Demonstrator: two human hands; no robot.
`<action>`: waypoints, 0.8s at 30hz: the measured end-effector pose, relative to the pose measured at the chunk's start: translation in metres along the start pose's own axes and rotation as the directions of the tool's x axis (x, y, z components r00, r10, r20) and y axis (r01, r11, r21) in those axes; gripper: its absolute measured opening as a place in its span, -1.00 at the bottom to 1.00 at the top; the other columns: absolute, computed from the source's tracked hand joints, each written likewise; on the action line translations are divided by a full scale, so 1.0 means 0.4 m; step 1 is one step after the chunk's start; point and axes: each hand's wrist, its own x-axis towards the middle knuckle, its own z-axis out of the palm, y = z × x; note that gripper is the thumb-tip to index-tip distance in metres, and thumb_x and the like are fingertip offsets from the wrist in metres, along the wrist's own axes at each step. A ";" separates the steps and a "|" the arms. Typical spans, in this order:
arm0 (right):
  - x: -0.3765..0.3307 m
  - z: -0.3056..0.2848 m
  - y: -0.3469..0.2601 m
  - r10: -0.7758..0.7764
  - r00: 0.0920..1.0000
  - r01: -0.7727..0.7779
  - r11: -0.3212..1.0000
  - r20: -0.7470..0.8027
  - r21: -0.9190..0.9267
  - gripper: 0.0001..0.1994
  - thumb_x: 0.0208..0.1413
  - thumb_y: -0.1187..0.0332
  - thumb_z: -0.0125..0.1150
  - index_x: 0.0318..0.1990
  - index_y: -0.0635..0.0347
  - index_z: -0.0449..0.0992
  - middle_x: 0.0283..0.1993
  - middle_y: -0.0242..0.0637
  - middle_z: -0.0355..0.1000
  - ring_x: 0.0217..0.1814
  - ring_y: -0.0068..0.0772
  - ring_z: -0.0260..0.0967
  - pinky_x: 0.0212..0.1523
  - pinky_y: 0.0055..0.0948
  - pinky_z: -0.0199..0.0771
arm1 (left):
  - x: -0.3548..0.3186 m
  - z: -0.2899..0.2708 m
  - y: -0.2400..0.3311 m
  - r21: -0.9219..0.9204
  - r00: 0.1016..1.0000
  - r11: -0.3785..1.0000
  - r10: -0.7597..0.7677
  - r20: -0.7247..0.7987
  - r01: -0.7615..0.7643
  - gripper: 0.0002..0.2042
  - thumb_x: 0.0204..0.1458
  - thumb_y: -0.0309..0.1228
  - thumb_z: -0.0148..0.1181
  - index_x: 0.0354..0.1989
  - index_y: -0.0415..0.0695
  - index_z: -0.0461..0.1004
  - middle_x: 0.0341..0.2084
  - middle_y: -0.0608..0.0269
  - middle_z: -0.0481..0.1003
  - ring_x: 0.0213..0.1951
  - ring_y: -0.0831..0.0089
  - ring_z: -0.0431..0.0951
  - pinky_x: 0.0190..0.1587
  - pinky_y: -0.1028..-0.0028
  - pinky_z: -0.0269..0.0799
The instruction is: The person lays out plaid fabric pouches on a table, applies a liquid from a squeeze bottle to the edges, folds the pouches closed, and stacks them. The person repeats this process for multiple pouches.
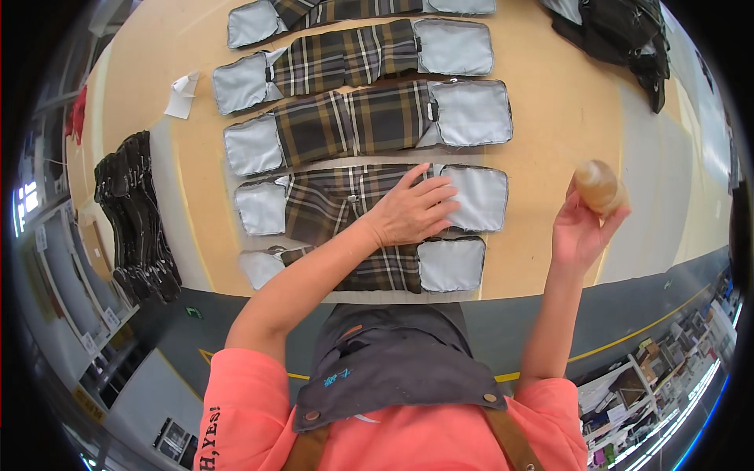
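My left hand [415, 206] lies palm down with its fingers spread on a plaid fabric piece [314, 206] in brown, black and white. Silvery-grey end panels with dark edges flank that piece, and my fingertips reach the right panel [477, 198]. Off to the right, above the table, my right hand [583, 228] is closed round a rounded, tan, translucent bottle [602, 188]. Its outline is a little blurred. Nearest my body another plaid piece [385, 269] is partly hidden under my left forearm. Similar pieces [353, 122] lie in a column farther away.
A stack of black fabric parts [135, 216] sits at the table's left edge. Near it lies a white paper scrap [181, 95]. At the far right is a black bag-like bundle [616, 35] with straps. The table's front edge [393, 297] runs close to my apron.
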 end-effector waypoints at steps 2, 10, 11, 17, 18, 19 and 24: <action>-0.069 -0.003 0.007 -0.154 0.988 0.151 0.944 0.013 -0.294 -0.37 0.12 -0.10 0.15 0.22 0.08 0.21 0.18 -0.28 0.30 0.21 -0.19 0.29 0.00 -0.29 0.57 | -0.036 0.012 0.012 0.008 0.998 0.999 -0.037 0.045 0.036 -0.65 0.03 -0.23 0.20 -0.01 -0.01 0.43 0.04 0.29 0.39 0.18 0.35 0.31 0.33 0.10 -0.03; -0.152 -0.092 0.160 -0.102 0.918 0.363 0.601 0.382 -0.712 -0.22 0.04 -0.04 0.29 0.24 0.15 0.00 0.27 0.06 0.18 0.33 -0.09 0.15 0.25 -0.14 0.26 | -0.129 0.012 0.013 0.022 0.986 0.989 -0.148 0.070 0.147 -0.57 0.05 -0.21 0.20 0.11 0.00 0.38 0.12 0.23 0.32 0.22 0.28 0.27 0.33 0.10 -0.02; -0.149 -0.094 0.169 -0.077 0.928 0.333 0.607 0.363 -0.722 -0.16 -0.07 -0.03 0.40 0.21 0.14 0.00 0.26 0.09 0.18 0.34 -0.08 0.12 0.31 -0.13 0.14 | -0.131 0.009 0.014 0.018 0.985 0.988 -0.155 0.073 0.154 -0.57 0.04 -0.21 0.20 0.11 0.00 0.38 0.12 0.22 0.32 0.21 0.28 0.27 0.33 0.10 -0.02; -0.135 -0.122 0.203 -0.051 0.907 0.373 0.557 0.418 -0.742 -0.12 -0.13 -0.04 0.45 0.21 0.14 0.01 0.26 0.10 0.19 0.34 -0.07 0.13 0.30 -0.12 0.16 | -0.142 0.014 0.022 -0.001 0.982 0.983 -0.182 0.056 0.182 -0.56 0.02 -0.21 0.23 0.10 0.01 0.39 0.10 0.21 0.32 0.20 0.25 0.28 0.32 0.09 -0.01; -0.135 -0.124 0.200 -0.040 0.910 0.360 0.565 0.412 -0.742 -0.12 -0.12 -0.04 0.45 0.21 0.14 0.01 0.26 0.11 0.19 0.34 -0.06 0.13 0.30 -0.12 0.16 | -0.143 0.016 0.023 -0.001 0.981 0.983 -0.185 0.052 0.186 -0.56 0.01 -0.22 0.23 0.09 0.01 0.39 0.10 0.21 0.32 0.20 0.25 0.28 0.32 0.09 -0.02; -0.137 -0.128 0.196 -0.029 0.914 0.348 0.573 0.406 -0.742 -0.12 -0.12 -0.05 0.44 0.21 0.14 0.01 0.25 0.12 0.19 0.35 -0.05 0.13 0.30 -0.12 0.16 | -0.144 0.017 0.023 -0.002 0.981 0.982 -0.189 0.048 0.189 -0.56 0.01 -0.22 0.23 0.09 0.01 0.39 0.10 0.22 0.32 0.20 0.25 0.28 0.33 0.10 -0.02; -0.143 -0.143 0.178 0.006 0.916 0.324 0.579 0.401 -0.748 -0.12 -0.12 -0.07 0.43 0.22 0.13 0.00 0.26 0.14 0.18 0.35 -0.03 0.13 0.30 -0.12 0.16 | -0.141 0.016 0.026 -0.003 0.978 0.979 -0.205 0.049 0.205 -0.57 0.01 -0.23 0.23 0.09 0.00 0.40 0.10 0.22 0.32 0.20 0.26 0.28 0.33 0.09 -0.03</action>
